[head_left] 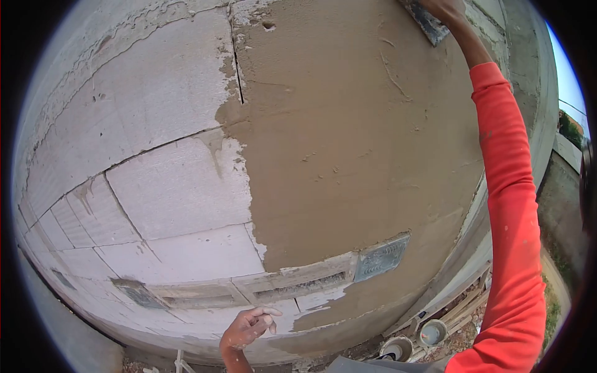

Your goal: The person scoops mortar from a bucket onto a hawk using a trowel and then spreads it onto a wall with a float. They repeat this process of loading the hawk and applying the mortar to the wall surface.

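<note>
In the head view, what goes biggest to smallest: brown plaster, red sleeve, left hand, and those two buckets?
1. Brown plaster
2. Red sleeve
3. Left hand
4. Right bucket and left bucket: too alike to rank

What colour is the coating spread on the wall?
Greyish brown; the coating shows best in the head view.

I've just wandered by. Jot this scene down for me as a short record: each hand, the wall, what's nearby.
Right hand: grips a trowel over the plaster, near the picture's top edge
Left hand: holds nothing, fingers loosely bent
Wall: pale bare blocks on the left, brown plaster on the right
Sleeve: red, on the right arm
Ground: two buckets, lower right
</note>
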The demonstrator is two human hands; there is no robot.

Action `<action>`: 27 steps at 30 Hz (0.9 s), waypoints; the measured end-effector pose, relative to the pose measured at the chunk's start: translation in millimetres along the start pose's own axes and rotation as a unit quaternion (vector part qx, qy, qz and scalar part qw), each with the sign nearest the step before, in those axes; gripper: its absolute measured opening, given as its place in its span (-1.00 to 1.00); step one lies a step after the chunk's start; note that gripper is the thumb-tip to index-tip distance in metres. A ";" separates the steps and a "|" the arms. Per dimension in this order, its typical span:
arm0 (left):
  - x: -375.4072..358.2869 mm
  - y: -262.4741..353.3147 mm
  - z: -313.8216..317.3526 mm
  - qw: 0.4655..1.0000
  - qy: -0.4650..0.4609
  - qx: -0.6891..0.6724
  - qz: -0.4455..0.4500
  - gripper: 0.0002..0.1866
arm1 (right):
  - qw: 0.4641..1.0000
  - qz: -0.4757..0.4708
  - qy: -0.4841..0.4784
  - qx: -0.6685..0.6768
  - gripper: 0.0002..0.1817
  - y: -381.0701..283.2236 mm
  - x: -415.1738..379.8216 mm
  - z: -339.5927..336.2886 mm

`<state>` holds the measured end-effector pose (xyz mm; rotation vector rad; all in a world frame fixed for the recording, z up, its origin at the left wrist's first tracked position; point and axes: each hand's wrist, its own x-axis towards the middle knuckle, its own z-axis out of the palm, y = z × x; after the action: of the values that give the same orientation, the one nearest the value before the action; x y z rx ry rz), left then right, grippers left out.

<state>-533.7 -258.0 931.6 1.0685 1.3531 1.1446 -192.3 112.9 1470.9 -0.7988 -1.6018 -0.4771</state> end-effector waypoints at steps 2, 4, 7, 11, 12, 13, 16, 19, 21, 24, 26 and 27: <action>-32.0 -50.3 -17.3 0.995 0.072 -0.058 -0.034 -0.66 | 0.999 -0.014 0.048 -0.020 -0.66 23.4 -50.0 -10.0; -74.0 -128.9 -31.7 0.972 0.184 -0.087 -0.116 -0.46 | 0.993 -0.078 0.052 0.069 -0.66 42.6 -120.2 2.1; -109.9 -254.2 -45.9 0.951 0.234 -0.102 -0.177 -0.28 | 0.971 -0.238 0.005 0.025 -0.65 45.1 -233.6 5.3; -77.2 -181.5 1.7 0.963 0.110 -0.166 -0.181 -0.68 | 0.955 -0.290 -0.062 0.023 -0.60 29.9 -344.9 30.2; -61.3 -160.3 9.5 0.967 0.112 -0.154 -0.169 -0.68 | 0.954 -0.290 -0.062 0.043 -0.58 19.5 -359.5 39.0; -43.1 -143.3 13.4 0.971 0.114 -0.141 -0.155 -0.67 | 0.950 -0.302 -0.060 0.047 -0.57 8.9 -367.5 44.5; -5.4 -106.4 21.6 0.984 0.085 -0.117 -0.101 -0.65 | 0.950 -0.307 -0.035 0.042 -0.60 -14.5 -356.7 59.0; 27.7 -78.5 20.9 0.993 0.052 -0.091 -0.056 -0.67 | 0.969 -0.245 0.006 0.026 -0.65 -25.6 -297.1 51.6; 37.4 -176.4 -1.1 0.979 0.183 0.080 -0.035 -0.43 | 0.980 -0.195 0.034 0.028 -0.62 -27.2 -251.4 47.7; 41.9 -127.4 16.5 0.979 0.175 -0.069 -0.074 -0.51 | 0.980 -0.187 0.068 -0.007 -0.58 -21.8 -180.3 38.7; 55.2 -64.9 35.1 0.995 0.064 -0.057 -0.053 -0.63 | 0.987 -0.141 0.077 -0.018 -0.60 -16.4 -135.1 33.4; 61.3 -41.9 42.5 0.998 0.011 -0.052 -0.044 -0.68 | 0.991 -0.109 0.076 -0.012 -0.62 -13.0 -113.1 30.6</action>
<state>-497.1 -200.6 879.8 0.9159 1.3309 1.1522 -218.2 99.6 1356.7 -0.5938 -1.5495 -0.6984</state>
